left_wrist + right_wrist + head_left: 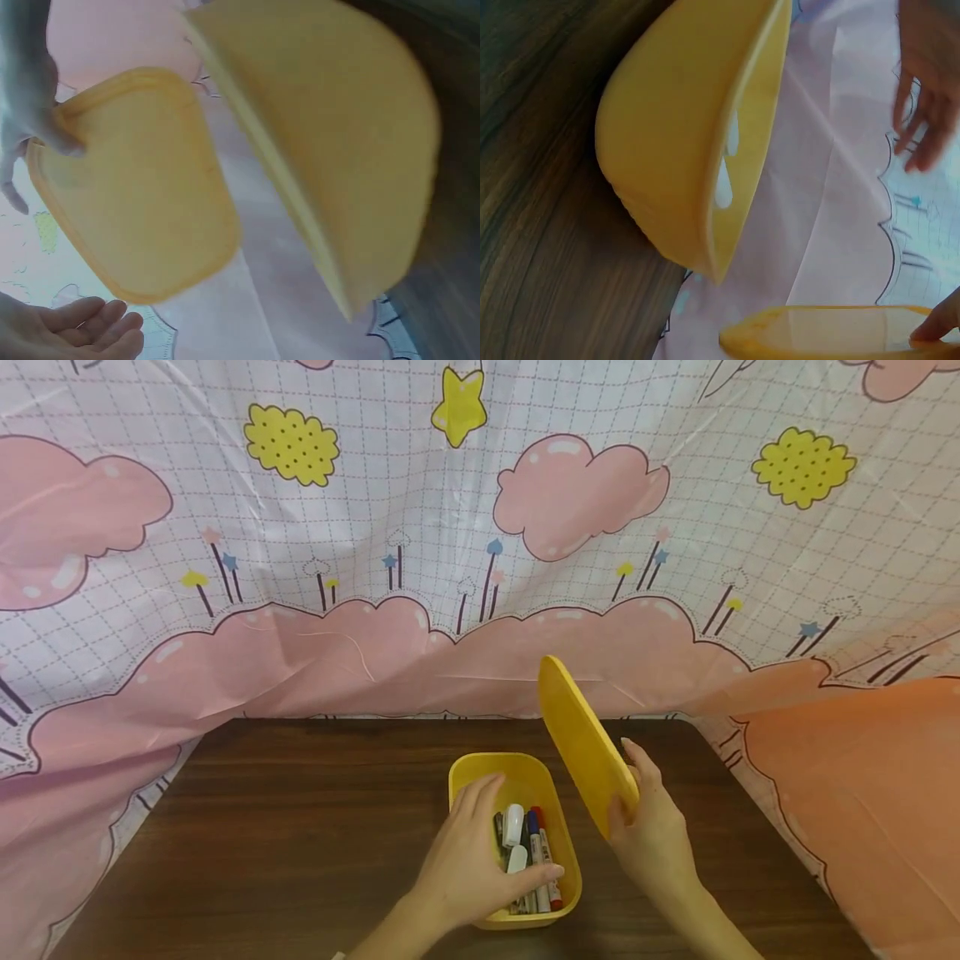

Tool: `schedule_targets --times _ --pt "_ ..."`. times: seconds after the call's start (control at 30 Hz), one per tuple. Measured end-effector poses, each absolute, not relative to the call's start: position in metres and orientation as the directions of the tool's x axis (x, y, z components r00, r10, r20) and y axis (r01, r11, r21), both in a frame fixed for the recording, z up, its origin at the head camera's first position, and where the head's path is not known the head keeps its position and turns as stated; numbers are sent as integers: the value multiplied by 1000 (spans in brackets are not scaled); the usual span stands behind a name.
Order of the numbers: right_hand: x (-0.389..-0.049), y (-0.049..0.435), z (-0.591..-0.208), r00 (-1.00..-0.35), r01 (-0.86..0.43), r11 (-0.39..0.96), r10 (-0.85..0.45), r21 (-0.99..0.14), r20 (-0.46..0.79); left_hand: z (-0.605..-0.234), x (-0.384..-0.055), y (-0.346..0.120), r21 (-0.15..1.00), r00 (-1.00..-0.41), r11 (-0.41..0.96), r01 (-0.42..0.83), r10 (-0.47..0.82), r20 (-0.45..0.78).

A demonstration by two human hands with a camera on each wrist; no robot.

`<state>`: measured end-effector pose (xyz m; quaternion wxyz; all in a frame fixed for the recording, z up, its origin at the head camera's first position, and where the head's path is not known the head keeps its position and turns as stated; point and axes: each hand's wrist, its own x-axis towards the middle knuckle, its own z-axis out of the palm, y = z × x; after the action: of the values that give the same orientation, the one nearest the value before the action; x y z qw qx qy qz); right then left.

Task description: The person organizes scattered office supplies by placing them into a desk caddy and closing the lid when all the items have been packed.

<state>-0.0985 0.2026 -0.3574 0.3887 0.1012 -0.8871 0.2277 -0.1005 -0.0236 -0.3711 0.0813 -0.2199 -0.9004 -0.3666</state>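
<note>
A yellow plastic box (572, 868) stands uncovered on the table, holding several pens and markers. Among them are a blue-capped marker (535, 833), a red marker (555, 889) and white-capped pieces (513, 825). Above the box's left side hovers my left hand (468, 864), fingers spread loosely and holding nothing; in the left wrist view the left hand (82, 330) is apart from the box (337, 142). My right hand (656, 839) grips the yellow lid (577, 739) by its edge, tilted up at the box's right. The right wrist view shows the lid (832, 326) nearly edge-on.
The dark wooden table (300, 835) extends to both sides of the box. Behind it hangs a patterned cloth (420, 660) with pink clouds, which also drapes along the table's sides.
</note>
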Motion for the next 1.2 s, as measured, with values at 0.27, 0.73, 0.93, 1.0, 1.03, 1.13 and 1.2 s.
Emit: schedule_targets --times 0.27,0.73,0.93,1.0,1.03,1.13,1.2 --pt "-98 189 -364 -500 -414 910 -203 -27 842 -354 -96 -13 670 -879 569 477 329 346" --pt "-97 171 -373 -331 -499 850 -368 170 869 -348 -105 1 844 -889 301 443 267 372" --pt "-97 167 -377 -326 -514 842 -368 164 870 -353 -107 6 916 -904 109 386 242 352" --pt "-97 166 -378 -340 -510 846 -368 160 865 -353 -107 7 937 -916 61 344 238 322" --pt "-97 166 -379 -346 -508 847 -369 158 863 -352 -107 7 946 -924 44 321 235 303" --pt "-97 165 -381 -362 -498 852 -373 161 854 -351 -107 7 968 -942 3 250 233 243" --pt "-97 164 -382 -365 -496 853 -376 164 852 -350 -108 7 980 -952 -15 200 234 198"
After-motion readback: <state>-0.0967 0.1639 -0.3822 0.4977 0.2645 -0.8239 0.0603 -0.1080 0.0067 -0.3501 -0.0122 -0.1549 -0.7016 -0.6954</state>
